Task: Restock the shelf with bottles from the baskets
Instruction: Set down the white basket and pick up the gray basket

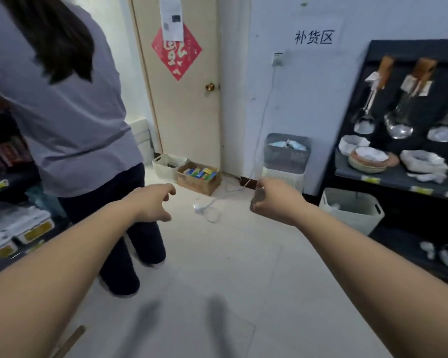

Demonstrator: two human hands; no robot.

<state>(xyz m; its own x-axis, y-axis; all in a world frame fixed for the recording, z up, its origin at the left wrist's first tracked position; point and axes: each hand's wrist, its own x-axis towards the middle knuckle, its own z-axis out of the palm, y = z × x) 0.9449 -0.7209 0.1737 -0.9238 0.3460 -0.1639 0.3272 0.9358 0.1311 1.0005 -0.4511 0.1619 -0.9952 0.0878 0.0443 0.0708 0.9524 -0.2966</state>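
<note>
Seen from the head, both arms stretch forward above the smooth pale floor tiles (230, 254), likely heading for stock by the wall. The left hand (153, 202) holds nothing, its fingers loosely curled and spread. The right hand (272, 200) curls around a grey blur, and I cannot tell if it grips anything. A slatted grey basket (287, 151) and a white basket (352, 210) stand beside the dark shelf (411, 49) of shiny ladles (398, 127). No bottles show plainly.

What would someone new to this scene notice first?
Two bare arms stretch forward mid-frame, left hand and right hand out over the pale floor. A person in a grey shirt stands close on the left, back turned. On the door behind hangs a red diamond paper.
</note>
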